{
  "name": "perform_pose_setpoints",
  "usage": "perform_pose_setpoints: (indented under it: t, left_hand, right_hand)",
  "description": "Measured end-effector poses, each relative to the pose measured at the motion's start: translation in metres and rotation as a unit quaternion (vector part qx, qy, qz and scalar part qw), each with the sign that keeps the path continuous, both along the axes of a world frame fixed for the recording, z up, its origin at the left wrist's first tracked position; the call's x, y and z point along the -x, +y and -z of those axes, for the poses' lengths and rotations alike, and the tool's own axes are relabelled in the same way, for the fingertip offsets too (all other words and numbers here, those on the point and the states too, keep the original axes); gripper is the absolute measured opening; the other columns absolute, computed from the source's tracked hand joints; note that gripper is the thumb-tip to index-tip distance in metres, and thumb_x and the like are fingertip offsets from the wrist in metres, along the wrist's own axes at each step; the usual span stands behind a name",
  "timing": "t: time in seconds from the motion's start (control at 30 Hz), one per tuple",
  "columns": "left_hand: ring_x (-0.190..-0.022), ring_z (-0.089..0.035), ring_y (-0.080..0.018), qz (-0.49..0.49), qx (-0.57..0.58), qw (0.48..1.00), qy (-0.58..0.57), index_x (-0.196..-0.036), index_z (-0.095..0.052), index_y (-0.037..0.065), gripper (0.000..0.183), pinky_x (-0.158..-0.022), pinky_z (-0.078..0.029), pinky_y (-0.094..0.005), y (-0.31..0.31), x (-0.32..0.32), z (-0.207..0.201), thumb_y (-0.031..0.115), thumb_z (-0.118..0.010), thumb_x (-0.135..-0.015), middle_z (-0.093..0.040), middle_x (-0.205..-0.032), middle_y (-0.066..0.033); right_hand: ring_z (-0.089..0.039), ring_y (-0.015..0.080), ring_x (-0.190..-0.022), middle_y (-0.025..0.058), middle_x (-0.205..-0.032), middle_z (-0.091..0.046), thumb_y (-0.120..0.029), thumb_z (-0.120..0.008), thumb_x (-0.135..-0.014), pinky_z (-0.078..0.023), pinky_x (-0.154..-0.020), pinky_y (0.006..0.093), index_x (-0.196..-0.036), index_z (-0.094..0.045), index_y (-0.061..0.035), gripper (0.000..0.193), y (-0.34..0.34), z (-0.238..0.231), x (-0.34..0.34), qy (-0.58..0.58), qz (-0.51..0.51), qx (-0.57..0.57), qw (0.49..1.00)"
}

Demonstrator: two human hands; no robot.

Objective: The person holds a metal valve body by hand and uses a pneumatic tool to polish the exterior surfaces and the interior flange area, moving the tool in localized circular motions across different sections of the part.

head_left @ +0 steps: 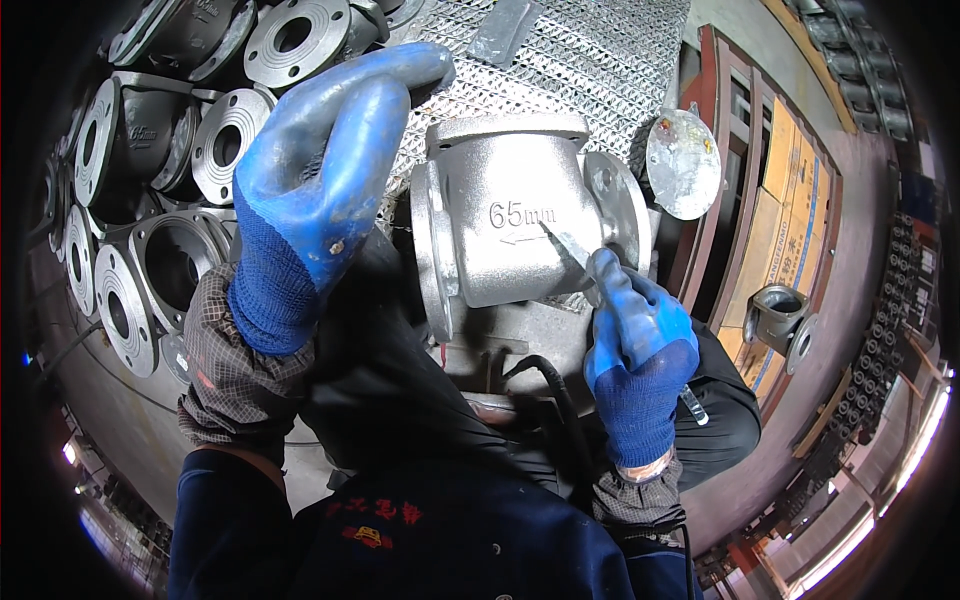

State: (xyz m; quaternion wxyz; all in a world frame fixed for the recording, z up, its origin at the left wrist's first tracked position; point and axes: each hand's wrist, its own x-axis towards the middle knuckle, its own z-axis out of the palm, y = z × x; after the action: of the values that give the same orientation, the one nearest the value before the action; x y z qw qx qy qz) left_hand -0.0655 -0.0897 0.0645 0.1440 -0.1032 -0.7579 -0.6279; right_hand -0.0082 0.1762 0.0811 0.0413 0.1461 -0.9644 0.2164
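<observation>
A silver cast valve body (520, 235) with flanges on its sides and top lies in front of me, raised lettering and an arrow facing up. My right hand (635, 315), in a blue coated glove, is closed around a narrow flat-bladed scraper (568, 245). Its tip meets or hovers just over the casting beside the lettering. The scraper's far end (694, 407) sticks out below the wrist. My left hand (325, 150), gloved alike, is raised left of the valve body, apart from it. Its index finger and thumb point forward with a gap between them, and I see nothing in them.
Several flanged valve bodies (130, 150) are stacked at the left. Behind the work lies a metal mesh surface (440, 110) with a grey flat block (503, 32). A smeared round plate (683, 165) sits at the right, near a reddish frame (700, 200) and another casting (778, 315).
</observation>
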Motion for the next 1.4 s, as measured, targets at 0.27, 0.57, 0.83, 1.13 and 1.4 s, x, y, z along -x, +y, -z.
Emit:
perform_pose_setpoints:
  t: [0.27, 0.57, 0.83, 1.13, 1.4]
  left_hand:
    - [-0.105, -0.064, -0.023, 0.009, -0.002, 1.0, -0.021, -0.116, -0.061, -0.002, 0.026, -0.093, -0.05, -0.0339, 0.001, 0.007, -0.004, 0.01, -0.054, -0.094, -0.065, -0.115, -0.0156]
    - [-0.105, -0.064, -0.0232, -0.01, 0.013, 0.999, -0.049, -0.119, -0.058, 0.0, 0.027, -0.092, -0.051, -0.034, -0.002, 0.002, 0.001, 0.01, -0.054, -0.095, -0.065, -0.114, -0.0156]
    - [-0.104, -0.064, -0.0235, 0.016, -0.012, 0.999, -0.042, -0.117, -0.059, 0.001, 0.025, -0.09, -0.052, -0.0337, 0.002, 0.011, -0.001, 0.011, -0.055, -0.095, -0.065, -0.114, -0.0158]
    - [-0.103, -0.064, -0.0216, -0.029, 0.026, 0.993, -0.111, -0.122, -0.056, 0.003, 0.029, -0.089, -0.053, -0.0322, -0.005, -0.001, 0.001, 0.01, -0.056, -0.094, -0.064, -0.115, -0.0151]
    - [-0.103, -0.065, -0.0215, 0.006, -0.016, 0.999, -0.035, -0.117, -0.061, 0.002, 0.026, -0.089, -0.053, -0.0318, 0.001, 0.008, 0.0, 0.014, -0.054, -0.095, -0.065, -0.115, -0.0143]
  right_hand:
    - [-0.062, 0.0227, -0.071, 0.0161, -0.091, -0.066, 0.011, -0.06, -0.075, -0.049, -0.065, 0.0299, -0.116, -0.066, -0.0064, 0.045, -0.002, -0.007, 0.001, -0.04, -0.002, -0.005, 0.999]
    - [-0.064, 0.0276, -0.075, 0.0161, -0.09, -0.067, 0.007, -0.06, -0.074, -0.052, -0.068, 0.0338, -0.116, -0.066, -0.0094, 0.046, 0.003, 0.001, 0.002, -0.001, 0.007, 0.027, 1.0]
    - [-0.065, 0.0306, -0.075, 0.0151, -0.089, -0.067, 0.006, -0.06, -0.073, -0.052, -0.067, 0.0361, -0.116, -0.066, -0.0104, 0.047, 0.002, -0.005, 0.002, -0.034, 0.011, 0.008, 0.999]
    - [-0.061, 0.0243, -0.067, 0.0136, -0.08, -0.063, 0.009, -0.059, -0.076, -0.05, -0.065, 0.032, -0.116, -0.066, -0.0086, 0.044, 0.001, -0.004, 0.003, -0.01, -0.014, -0.003, 1.0]
    - [-0.063, 0.0265, -0.073, 0.0151, -0.085, -0.066, 0.009, -0.059, -0.076, -0.051, -0.068, 0.0328, -0.115, -0.067, -0.0085, 0.043, -0.001, -0.005, 0.004, -0.036, -0.005, -0.007, 0.999]
